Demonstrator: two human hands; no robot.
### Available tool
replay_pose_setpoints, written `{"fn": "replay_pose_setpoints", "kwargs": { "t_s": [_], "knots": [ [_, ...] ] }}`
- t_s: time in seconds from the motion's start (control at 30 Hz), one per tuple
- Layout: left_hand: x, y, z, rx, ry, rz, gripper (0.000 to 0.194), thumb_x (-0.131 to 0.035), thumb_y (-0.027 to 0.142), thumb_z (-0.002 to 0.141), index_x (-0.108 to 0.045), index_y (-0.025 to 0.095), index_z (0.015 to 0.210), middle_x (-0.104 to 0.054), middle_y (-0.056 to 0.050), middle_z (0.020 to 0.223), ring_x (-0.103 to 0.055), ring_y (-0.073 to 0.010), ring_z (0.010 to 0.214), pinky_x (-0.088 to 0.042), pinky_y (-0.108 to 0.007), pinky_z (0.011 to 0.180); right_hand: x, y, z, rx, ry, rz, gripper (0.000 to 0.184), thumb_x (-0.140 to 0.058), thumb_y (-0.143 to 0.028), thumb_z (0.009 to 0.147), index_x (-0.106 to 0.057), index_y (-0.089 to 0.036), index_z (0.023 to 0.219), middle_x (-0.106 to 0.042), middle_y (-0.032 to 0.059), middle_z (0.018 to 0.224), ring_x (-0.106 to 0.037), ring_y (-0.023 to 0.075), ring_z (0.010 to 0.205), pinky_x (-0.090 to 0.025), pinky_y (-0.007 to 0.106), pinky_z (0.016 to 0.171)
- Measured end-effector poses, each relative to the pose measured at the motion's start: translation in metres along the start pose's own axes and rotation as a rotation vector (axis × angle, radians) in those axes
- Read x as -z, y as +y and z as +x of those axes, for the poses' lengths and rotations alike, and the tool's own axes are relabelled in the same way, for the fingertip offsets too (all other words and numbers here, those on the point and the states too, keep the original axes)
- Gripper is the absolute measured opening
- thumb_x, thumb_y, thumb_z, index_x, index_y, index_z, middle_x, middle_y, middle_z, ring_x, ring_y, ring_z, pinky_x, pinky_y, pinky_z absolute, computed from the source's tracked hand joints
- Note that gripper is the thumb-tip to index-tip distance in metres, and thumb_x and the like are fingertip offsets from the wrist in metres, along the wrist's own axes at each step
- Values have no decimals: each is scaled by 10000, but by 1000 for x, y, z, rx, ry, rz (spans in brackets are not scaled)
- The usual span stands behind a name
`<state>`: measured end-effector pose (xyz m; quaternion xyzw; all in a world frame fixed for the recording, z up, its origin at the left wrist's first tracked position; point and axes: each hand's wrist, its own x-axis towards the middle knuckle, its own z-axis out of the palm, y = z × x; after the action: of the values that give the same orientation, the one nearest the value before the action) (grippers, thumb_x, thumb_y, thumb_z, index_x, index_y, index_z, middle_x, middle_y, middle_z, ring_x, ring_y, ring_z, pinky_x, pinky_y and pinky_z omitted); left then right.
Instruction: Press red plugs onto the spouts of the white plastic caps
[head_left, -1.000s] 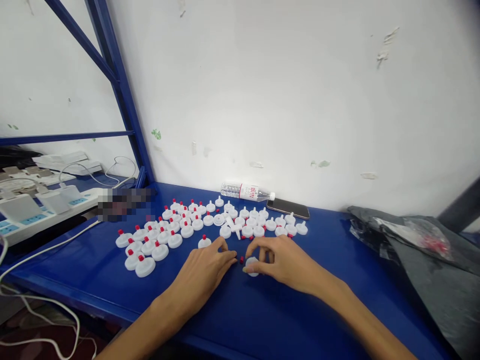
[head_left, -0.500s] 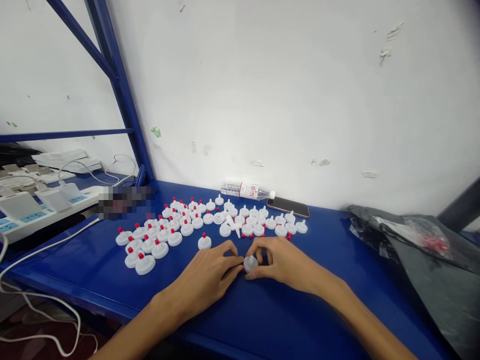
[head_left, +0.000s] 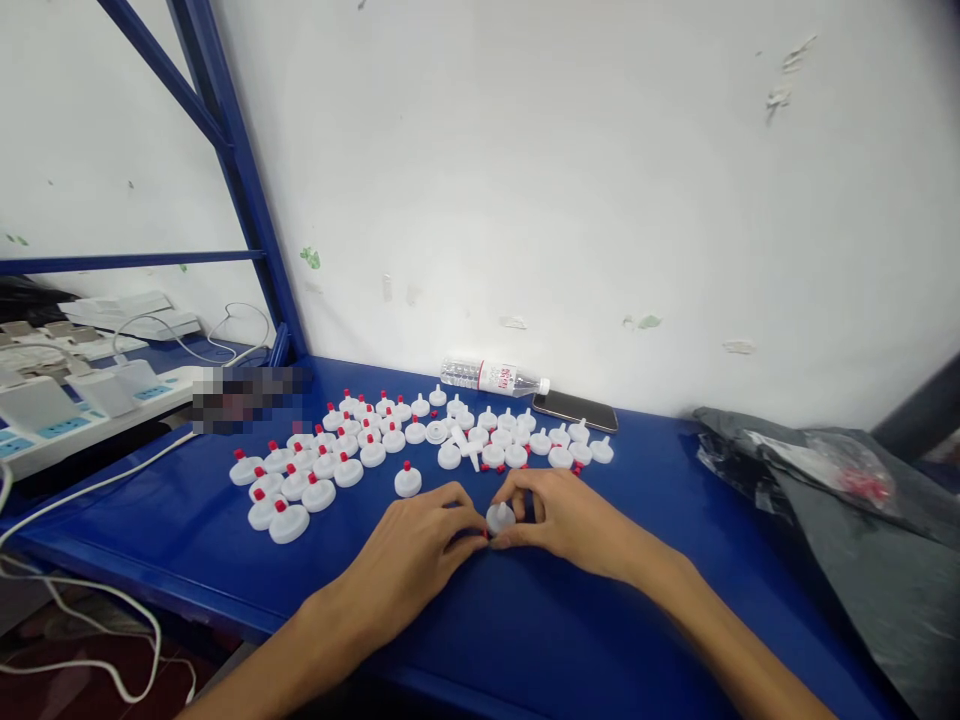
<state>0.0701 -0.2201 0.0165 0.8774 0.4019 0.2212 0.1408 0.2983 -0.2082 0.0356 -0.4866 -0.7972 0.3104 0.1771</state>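
We've moved L hand (head_left: pixel 424 535) in, pinching cap (head_left: pixel 485 534); R hand (head_left: pixel 574 515) clamps top (head_left: pixel 500 518). L-side tops (head_left: pixel 289 524) mostly capped, R-side tops (head_left: pixel 601 451) bare.

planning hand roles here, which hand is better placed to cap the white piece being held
Left hand, I'd judge: it seems to pinch a small red cap beside the white piece, which the right hand holds spout up.

Right fingers (head_left: pixel 519 537) hold a white spouted disc (head_left: pixel 499 519)
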Motion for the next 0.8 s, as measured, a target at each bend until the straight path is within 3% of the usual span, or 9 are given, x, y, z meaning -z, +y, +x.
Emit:
{"fn": "replay_pose_setpoints", "kwargs": {
  "t_s": [0.13,0.3,0.43,0.8],
  "knots": [
    [15,5,2,110,183,-197,92,-665,225,927,-725,236,996,-753,24,954,-705,-130,793,-448,-220,605,-3,-4,0,20,12,-45,340,-814,-526,774,-703,-258,951,-680,-36,864,-559,138,732,-343,254,616],
    [18,16,2,137,78,-423,98,-666,204,903,-738,245,957,-796,42,938,-736,-137,843,-462,-202,603,-10,-12,-2,61,16,-67,331,-801,-525,789,-667,-232,866,-669,-38,826,-550,134,709,-327,259,604],
    [10,17,2,121,81,-419,141,-658,144,882,-753,239,925,-800,46,922,-722,-124,790,-485,-196,634,-13,-14,-2,56,8,-76,355,-825,-523,765,-642,-223,814,-643,-48,764,-528,128,673,-305,260,582],
    [7,17,-1,136,68,-313,115,-656,248,913,-768,269,929,-778,80,818,-597,-83,574,-434,-211,603,-18,-9,-1,81,21,-74,372,-820,-553,763,-642,-236,844,-651,-69,797,-550,121,702,-314,257,587]
  ]
}}
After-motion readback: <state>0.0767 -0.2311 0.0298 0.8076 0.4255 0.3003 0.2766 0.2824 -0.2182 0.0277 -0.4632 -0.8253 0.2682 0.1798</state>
